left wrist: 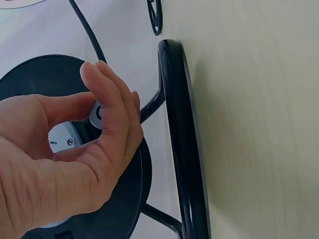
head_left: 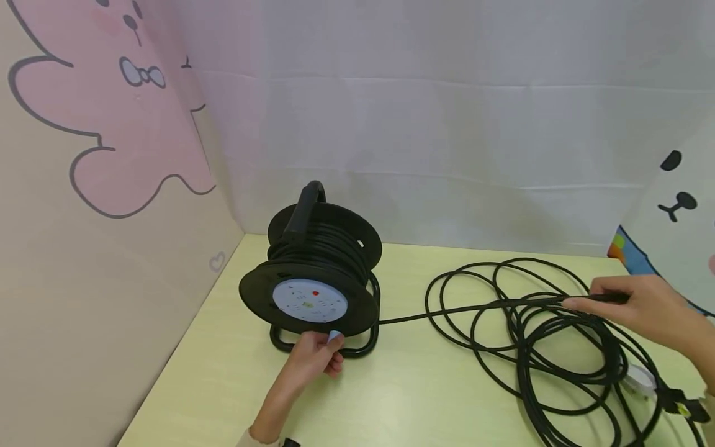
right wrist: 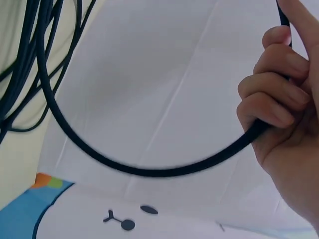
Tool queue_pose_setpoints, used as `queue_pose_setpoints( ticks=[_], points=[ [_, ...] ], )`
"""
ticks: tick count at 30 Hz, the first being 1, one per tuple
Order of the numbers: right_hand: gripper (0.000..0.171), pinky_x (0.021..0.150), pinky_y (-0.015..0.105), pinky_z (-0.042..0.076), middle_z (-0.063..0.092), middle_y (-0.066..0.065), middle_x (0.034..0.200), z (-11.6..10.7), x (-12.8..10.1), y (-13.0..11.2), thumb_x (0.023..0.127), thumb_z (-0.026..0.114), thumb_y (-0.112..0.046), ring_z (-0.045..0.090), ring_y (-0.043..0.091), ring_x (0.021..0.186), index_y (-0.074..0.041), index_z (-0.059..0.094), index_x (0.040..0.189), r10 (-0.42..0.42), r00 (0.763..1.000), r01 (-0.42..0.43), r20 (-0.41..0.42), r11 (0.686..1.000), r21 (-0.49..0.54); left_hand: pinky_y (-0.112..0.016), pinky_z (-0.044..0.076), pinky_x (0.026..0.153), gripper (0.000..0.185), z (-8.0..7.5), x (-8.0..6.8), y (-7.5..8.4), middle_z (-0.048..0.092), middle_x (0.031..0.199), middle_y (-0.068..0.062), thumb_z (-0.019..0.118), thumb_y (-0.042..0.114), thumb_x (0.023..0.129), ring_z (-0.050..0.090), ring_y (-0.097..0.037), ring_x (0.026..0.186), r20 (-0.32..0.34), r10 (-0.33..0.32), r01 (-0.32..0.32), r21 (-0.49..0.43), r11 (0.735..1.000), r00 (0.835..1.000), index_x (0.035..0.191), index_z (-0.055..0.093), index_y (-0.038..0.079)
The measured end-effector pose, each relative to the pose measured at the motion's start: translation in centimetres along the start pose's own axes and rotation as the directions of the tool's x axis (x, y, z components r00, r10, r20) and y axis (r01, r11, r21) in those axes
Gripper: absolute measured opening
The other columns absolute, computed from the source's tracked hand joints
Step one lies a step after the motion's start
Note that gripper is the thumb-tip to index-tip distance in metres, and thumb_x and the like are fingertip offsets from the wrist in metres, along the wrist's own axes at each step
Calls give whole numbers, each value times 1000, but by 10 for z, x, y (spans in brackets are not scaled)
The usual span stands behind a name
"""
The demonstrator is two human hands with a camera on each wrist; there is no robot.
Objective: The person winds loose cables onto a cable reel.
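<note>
**Cable reel: both hands engaged, cord largely unwound**

While the left hand (head_left: pixel 313 360) sits at the lower front rim of the cable reel (head_left: pixel 315 273), we note that its thumb and fingers are curled around a small pale winding knob (left wrist: pixel 95 113) on the reel's face; the left wrist view confirms the pinch. We judge this hold suits turning the drum, since the knob sits off-centre on the flange. The forearm comes up from the near edge of the table (head_left: pixel 424 397), wrist low.

We find the right hand (head_left: pixel 642 307) well apart to the right, fingers curled around the black cord (head_left: pixel 475 308), which runs fairly taut from it to the reel's base. That grip, in our judgement, keeps the cord guided and clear of the loose coils (head_left: pixel 558 347) lying beneath it. The hand hovers above the table, forearm entering from the right.

The reel stands upright on its tubular frame (left wrist: pixel 182 139) near the left wall. A plug (head_left: pixel 678 400) lies at the coils' near right edge.
</note>
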State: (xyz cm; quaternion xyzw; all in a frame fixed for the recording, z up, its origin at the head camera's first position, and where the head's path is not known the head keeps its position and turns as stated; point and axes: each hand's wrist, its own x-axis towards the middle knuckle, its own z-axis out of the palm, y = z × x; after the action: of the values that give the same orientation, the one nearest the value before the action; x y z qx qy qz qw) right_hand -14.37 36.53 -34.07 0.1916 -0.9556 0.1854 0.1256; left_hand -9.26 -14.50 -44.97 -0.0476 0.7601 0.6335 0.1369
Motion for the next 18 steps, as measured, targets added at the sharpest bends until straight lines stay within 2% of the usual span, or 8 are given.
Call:
queue_pose_setpoints(
  ticks=[2,5,9,14,18],
  points=[
    [40,52,25,20,30,-13,58,-7,-4,7,87,84,-22,27,2,52,-23,51,65,17,999,-17,-39,1000,3,-28,59,58,29,-4,0,-1,63,72,-6,58,12,103,63,-12,60,-6,-18,18,4,1000,1000,100,64,-16],
    [39,52,26,18,30,-9,57,-14,-11,15,90,81,-19,28,5,51,-18,51,65,90,994,-88,-60,996,36,-29,60,59,29,-11,0,-5,64,72,-6,58,12,103,63,-12,60,-23,-33,34,10,999,999,99,64,-16],
    [39,52,28,17,31,-6,57,-16,-20,21,93,78,-20,28,7,51,-14,51,65,172,985,-170,-23,983,62,-30,61,59,31,-24,0,-10,64,72,-6,58,14,104,63,-12,60,-39,-45,45,6,999,998,99,65,-16],
    [39,49,28,18,29,-10,58,-7,-27,22,93,76,-10,27,5,50,-19,50,65,90,996,-89,-5,990,105,-26,59,58,33,-46,-3,-13,64,71,-5,58,14,104,63,-11,60,-98,-72,70,-23,997,993,104,66,-18],
    [40,50,27,19,28,-12,59,0,-26,15,93,75,-7,28,4,51,-22,49,67,42,998,-47,38,991,128,-25,59,59,32,-63,-8,-10,65,73,-7,59,15,104,64,-14,61,-184,-105,100,-35,994,977,102,66,-16]
  ],
)
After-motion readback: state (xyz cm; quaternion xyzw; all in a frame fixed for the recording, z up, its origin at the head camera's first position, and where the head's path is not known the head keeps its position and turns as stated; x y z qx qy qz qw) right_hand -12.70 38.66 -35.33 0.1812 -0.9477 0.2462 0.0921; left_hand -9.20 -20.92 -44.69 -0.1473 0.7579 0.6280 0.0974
